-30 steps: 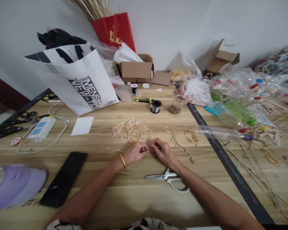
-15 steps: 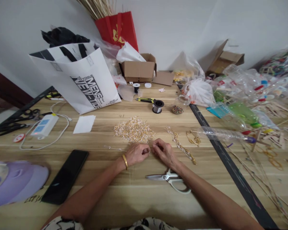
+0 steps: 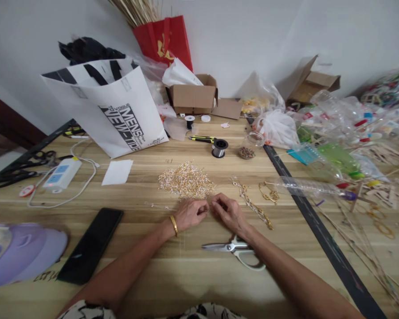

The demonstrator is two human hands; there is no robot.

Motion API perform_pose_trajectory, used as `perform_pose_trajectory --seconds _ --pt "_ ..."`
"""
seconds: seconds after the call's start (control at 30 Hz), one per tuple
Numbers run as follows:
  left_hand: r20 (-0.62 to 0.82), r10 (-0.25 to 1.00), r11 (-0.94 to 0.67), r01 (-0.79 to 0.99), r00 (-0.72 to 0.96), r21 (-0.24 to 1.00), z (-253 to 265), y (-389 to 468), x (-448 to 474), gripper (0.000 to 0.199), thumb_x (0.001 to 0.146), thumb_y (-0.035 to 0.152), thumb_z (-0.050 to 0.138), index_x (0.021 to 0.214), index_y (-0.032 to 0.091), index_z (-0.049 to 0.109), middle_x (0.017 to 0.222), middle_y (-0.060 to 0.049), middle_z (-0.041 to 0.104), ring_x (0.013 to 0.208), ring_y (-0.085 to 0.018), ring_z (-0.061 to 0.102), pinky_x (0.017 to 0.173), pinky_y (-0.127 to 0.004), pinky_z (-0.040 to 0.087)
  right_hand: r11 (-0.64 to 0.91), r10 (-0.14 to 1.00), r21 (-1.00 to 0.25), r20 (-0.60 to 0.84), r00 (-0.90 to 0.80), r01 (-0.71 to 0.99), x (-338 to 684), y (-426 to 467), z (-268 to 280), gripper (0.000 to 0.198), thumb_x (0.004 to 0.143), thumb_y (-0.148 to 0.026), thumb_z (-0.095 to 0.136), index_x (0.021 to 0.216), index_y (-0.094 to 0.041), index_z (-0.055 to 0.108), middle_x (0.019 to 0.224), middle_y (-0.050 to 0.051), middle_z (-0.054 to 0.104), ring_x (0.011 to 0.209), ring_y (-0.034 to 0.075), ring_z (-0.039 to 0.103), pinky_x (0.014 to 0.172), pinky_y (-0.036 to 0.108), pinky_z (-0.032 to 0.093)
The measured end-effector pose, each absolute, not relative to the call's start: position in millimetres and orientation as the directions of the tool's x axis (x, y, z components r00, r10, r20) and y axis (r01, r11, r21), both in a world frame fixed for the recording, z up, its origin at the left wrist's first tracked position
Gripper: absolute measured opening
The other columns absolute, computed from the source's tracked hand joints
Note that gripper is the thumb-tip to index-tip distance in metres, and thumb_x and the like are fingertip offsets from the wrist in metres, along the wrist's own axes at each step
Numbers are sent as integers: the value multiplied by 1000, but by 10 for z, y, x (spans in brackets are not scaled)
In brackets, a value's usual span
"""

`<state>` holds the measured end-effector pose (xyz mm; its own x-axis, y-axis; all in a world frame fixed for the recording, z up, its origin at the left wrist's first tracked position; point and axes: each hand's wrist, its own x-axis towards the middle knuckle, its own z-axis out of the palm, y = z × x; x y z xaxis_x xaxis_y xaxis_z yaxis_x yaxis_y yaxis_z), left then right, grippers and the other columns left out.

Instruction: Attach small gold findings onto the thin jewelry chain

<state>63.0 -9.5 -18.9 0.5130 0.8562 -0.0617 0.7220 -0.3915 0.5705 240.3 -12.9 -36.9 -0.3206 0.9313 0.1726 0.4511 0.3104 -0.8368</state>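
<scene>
My left hand (image 3: pixel 192 212), a gold bracelet at its wrist, is closed with thumb and fingertips pinched together. Facing it across a small gap is my right hand (image 3: pixel 228 212), also in a pinch. What lies between the fingertips is too small to make out. From beside my left hand a thin clear strand with small beads (image 3: pixel 159 206) runs out to the left over the table. Just beyond both hands spreads a pile of gold and clear beads (image 3: pixel 186 180). Scissors (image 3: pixel 234 247) with pale handles lie partly under my right forearm.
Right of my hands lie a beaded chain (image 3: pixel 252 204) and a gold beaded loop (image 3: pixel 268 192). Behind the pile stand a wire spool (image 3: pixel 219 148) and a jar of beads (image 3: pixel 248 150). A phone (image 3: pixel 91 246) rests at left. Plastic bottles (image 3: pixel 339 110) crowd the right.
Both hands keep almost the same pinched pose, close together in front of the bead pile. The view has shifted very slightly; nothing on the table has visibly moved.
</scene>
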Motion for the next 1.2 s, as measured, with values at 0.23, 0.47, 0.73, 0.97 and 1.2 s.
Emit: perform_pose_trajectory --seconds 0.23,0.47,0.73,0.97,1.2 --pt "-51 855 -399 719 515 569 -210 -108 642 5 76 17 56 76 18 60 61 3 60 57 -10 52 58 -20 36 331 924 -849 204 -322 412 2401 -137 -368 14 86 -24 48 78 -16 56 59 -1 54 54 11 47 52 20 37" --pt "-48 855 -420 742 517 523 -232 -129 648 6 76 24 61 78 19 61 64 3 60 61 -12 54 59 -21 36 290 928 -886 168 -333 362 2402 -137 -368 14 84 -26 50 80 -15 58 59 0 56 52 11 49 50 20 38" --pt "-124 836 -382 729 535 568 -154 -98 625 15 71 22 65 85 18 59 68 3 62 64 -12 55 61 -21 39 296 928 -879 171 -332 373 2400 -138 -336 14 84 -23 49 82 -15 60 65 2 58 57 12 51 52 21 40" --pt "-170 786 -343 648 595 680 -121 -17 526 15 65 12 63 79 16 59 65 4 58 57 -9 51 56 -17 39 299 929 -870 172 -326 393 2402 -137 -383 11 82 -21 50 81 -15 59 64 0 56 54 10 47 51 20 37" --pt "-179 714 -389 596 677 703 -76 41 401 8 66 17 64 74 15 65 62 2 59 57 -8 50 54 -17 37 304 921 -874 168 -350 380 2404 -129 -386 13 83 -23 50 77 -16 58 58 -2 54 52 11 48 50 20 37"
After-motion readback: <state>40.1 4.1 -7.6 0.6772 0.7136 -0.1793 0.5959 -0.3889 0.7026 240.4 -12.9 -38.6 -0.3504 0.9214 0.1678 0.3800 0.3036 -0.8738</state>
